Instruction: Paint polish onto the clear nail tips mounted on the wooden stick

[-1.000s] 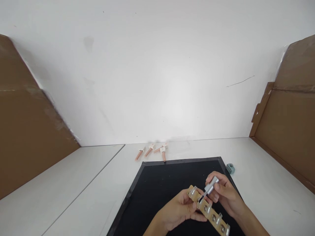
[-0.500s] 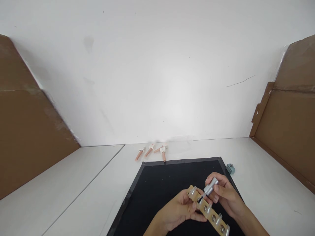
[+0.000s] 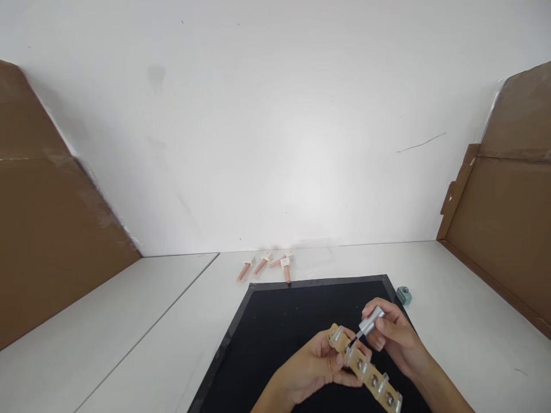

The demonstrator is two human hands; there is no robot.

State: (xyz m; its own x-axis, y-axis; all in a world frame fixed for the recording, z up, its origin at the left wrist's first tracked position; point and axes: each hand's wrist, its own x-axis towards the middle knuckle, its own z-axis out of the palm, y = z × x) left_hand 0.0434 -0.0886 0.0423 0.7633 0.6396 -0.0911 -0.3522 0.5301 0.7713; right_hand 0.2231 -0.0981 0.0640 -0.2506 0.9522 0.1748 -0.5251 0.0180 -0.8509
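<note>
My left hand (image 3: 316,367) grips a tan wooden strip (image 3: 365,370) that carries several clear nail tips on small metal mounts. It slants from upper left to lower right above a black mat (image 3: 275,338). My right hand (image 3: 394,338) pinches a silver-capped polish brush (image 3: 365,328), whose thin dark tip points down and left at a nail tip near the strip's upper end.
A small blue-grey bottle (image 3: 403,295) stands on the white table just off the mat's far right corner. Several pink finger-shaped models (image 3: 267,265) lie beyond the mat's far edge. Brown cardboard panels (image 3: 51,229) flank the table on both sides, with a white wall behind.
The brush in my right hand has shifted slightly up and to the right along the strip's upper end. My left hand and the strip stay in place.
</note>
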